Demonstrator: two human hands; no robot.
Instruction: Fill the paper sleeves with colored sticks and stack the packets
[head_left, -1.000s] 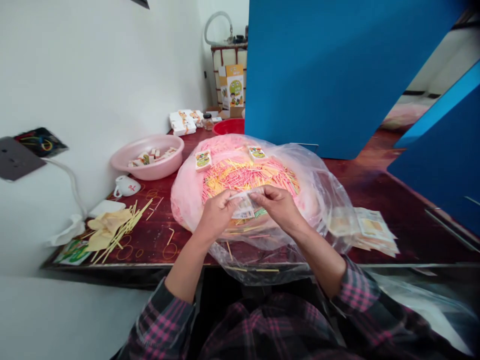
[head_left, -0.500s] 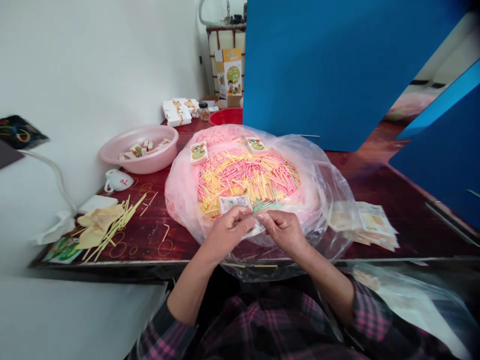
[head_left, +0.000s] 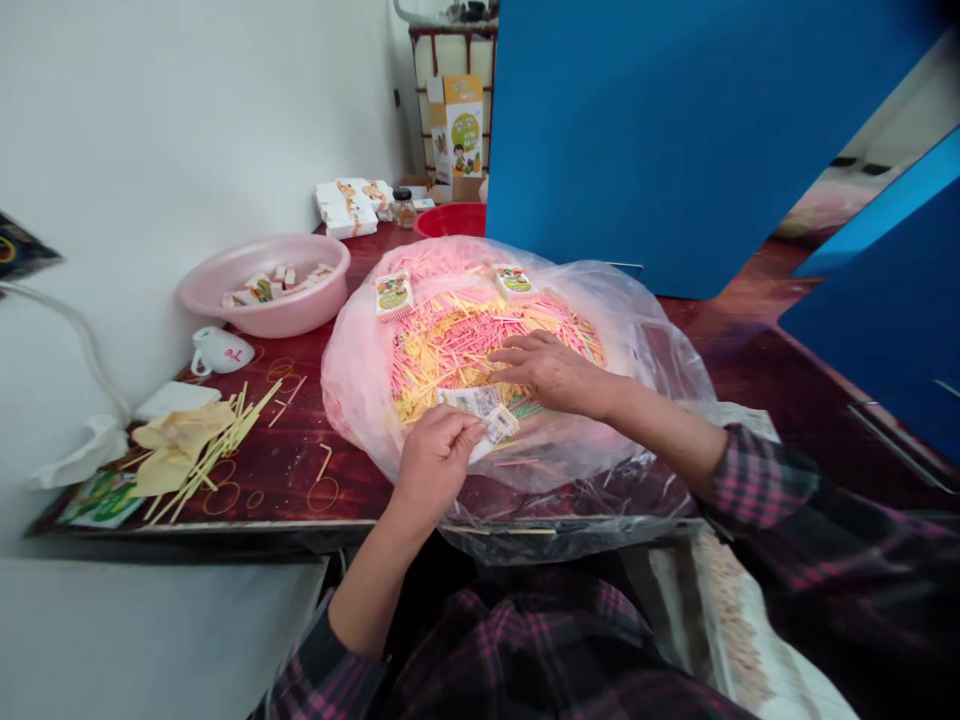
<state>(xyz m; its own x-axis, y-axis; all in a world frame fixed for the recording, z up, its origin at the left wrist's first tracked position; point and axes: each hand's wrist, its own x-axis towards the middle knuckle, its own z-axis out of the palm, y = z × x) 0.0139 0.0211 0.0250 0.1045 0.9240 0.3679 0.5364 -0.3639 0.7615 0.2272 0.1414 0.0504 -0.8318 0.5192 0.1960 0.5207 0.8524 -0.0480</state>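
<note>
My left hand point(head_left: 437, 455) is closed, thumb against fingers, on a small printed packet point(head_left: 501, 424) at the near side of a big clear plastic bag point(head_left: 356, 400). Inside the bag lies a heap of thin pink and yellow sticks point(head_left: 484, 335), with a few green sticks point(head_left: 525, 406) near the front. Over the heap, my right hand point(head_left: 551, 375) reaches in with its fingers stretched and apart, holding nothing I can see. Another printed packet point(head_left: 466, 399) lies just behind the held one. Two small printed boxes, a left box point(head_left: 394, 296) and a right box point(head_left: 514, 284), rest on the heap.
On the left stand a pink basin point(head_left: 277, 315) with small boxes and a white mug point(head_left: 222, 350). Loose yellow sticks point(head_left: 225, 445) and rubber bands lie nearby. Behind are a red basin point(head_left: 451, 220), a jar point(head_left: 403, 208) and a blue panel point(head_left: 600, 150).
My hands have parted. The right hand has left the packet and moved up over the sticks, its fingers opening. My left hand keeps the packet, slightly further left.
</note>
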